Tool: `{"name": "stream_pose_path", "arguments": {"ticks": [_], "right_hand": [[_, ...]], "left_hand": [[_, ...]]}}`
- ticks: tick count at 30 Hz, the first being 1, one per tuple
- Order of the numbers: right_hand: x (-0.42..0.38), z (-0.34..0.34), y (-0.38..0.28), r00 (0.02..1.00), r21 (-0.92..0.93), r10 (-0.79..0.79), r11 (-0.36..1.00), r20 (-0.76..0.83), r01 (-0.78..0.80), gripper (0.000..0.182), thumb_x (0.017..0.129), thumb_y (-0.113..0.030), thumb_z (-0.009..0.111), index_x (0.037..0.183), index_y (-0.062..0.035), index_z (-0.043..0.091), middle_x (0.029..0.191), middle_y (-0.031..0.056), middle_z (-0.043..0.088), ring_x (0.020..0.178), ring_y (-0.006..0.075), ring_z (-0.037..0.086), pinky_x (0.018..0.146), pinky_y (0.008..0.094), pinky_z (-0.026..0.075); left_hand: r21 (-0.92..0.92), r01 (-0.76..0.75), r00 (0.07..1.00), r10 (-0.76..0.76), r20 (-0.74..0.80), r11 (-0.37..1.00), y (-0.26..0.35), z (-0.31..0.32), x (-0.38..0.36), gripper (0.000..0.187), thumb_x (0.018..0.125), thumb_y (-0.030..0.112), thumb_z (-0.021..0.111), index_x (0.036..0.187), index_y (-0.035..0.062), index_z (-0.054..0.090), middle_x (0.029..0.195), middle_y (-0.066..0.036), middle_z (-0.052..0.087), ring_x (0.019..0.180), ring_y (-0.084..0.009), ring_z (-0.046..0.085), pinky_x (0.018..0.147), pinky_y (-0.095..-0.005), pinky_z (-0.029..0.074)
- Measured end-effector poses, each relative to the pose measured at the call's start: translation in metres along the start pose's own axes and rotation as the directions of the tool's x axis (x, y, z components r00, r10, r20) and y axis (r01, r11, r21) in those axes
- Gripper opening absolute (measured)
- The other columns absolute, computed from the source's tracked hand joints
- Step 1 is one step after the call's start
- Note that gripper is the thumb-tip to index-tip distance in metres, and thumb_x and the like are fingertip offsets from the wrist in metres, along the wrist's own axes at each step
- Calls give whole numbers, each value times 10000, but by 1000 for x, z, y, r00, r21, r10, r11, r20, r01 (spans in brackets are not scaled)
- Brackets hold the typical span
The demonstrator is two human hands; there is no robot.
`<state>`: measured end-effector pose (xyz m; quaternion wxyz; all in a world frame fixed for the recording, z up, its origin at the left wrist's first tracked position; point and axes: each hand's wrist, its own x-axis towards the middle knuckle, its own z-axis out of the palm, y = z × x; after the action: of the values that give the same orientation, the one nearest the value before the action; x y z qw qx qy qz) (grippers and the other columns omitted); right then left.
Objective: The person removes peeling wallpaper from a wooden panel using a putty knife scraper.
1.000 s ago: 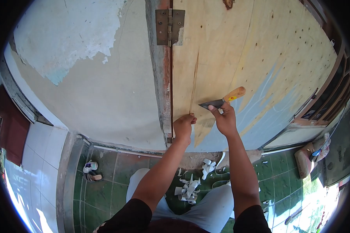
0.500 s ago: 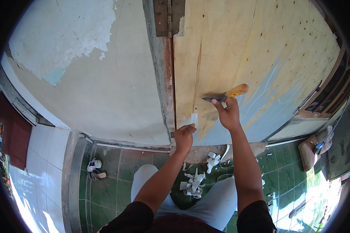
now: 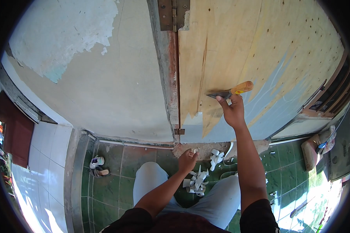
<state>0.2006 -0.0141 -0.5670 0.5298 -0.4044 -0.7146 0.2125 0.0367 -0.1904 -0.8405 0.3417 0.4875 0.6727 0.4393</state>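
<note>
My right hand (image 3: pixel 233 110) grips a putty knife (image 3: pixel 243 87) with a yellowish wooden handle and a dark triangular blade. Its blade lies close to the bare wood of the door (image 3: pixel 229 50); whether it touches cannot be told. Lower down, in front of the door's foot, my left hand (image 3: pixel 188 161) is closed in a pinch. A small pale scrap of peeled paint (image 3: pixel 196 150) shows at its fingertips. Light blue paint (image 3: pixel 225 126) still covers the door's lower part, with jagged edges against the wood. A heap of curled paint peelings (image 3: pixel 197 182) lies on the floor between my knees.
More peelings (image 3: pixel 216 158) lie by the threshold. Left of the door is a grey wall (image 3: pixel 116 85) with flaking paint, and a rusty hinge (image 3: pixel 174 15) sits above. Shoes (image 3: pixel 98 167) rest on the green tiles at left. A sack (image 3: pixel 310 153) stands at right.
My left hand has come down and away from the door, and the white strip it pinched there is off the surface. My right hand keeps the putty knife nearly in place. The view shifted slightly.
</note>
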Motion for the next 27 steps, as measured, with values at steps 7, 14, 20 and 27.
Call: {"name": "stream_pose_path", "arguments": {"ticks": [7, 14, 20, 27], "right_hand": [[0, 1, -3, 999, -56, -43, 998, -20, 42, 190, 928, -179, 815, 953, -9, 734, 1038, 116, 720, 1003, 265, 612, 948, 388, 406], [2, 1, -6, 995, -129, -91, 988, -34, 86, 155, 965, -126, 777, 993, 25, 754, 966, 101, 772, 904, 187, 667, 877, 337, 487], [1, 2, -4, 991, -120, -125, 986, -58, 117, 160, 962, -130, 782, 995, 24, 754, 957, 98, 773, 900, 185, 666, 871, 338, 489], [1, 0, 6, 997, -187, -77, 980, -29, 70, 173, 956, -135, 791, 987, 31, 751, 958, 91, 780, 897, 185, 666, 873, 328, 490]], "left_hand": [[47, -273, 948, 277, -154, 961, 121, -27, 112, 549, 874, 504, 827, 1067, -4, 747, 859, -120, 694, 722, -261, 671, 652, -389, 518], [-80, -241, 945, 215, -245, 967, 176, -31, 126, 399, 919, 391, 795, 917, -8, 786, 654, -111, 673, 581, -252, 628, 598, -389, 485], [-197, -197, 959, 147, -241, 960, 157, -29, 117, 238, 929, 202, 781, 876, -30, 773, 628, -100, 672, 548, -199, 596, 572, -367, 450], [-385, -177, 958, 69, -278, 906, 88, -9, 83, 240, 947, 175, 775, 851, -44, 757, 601, -38, 634, 553, -117, 543, 551, -339, 426]]}}
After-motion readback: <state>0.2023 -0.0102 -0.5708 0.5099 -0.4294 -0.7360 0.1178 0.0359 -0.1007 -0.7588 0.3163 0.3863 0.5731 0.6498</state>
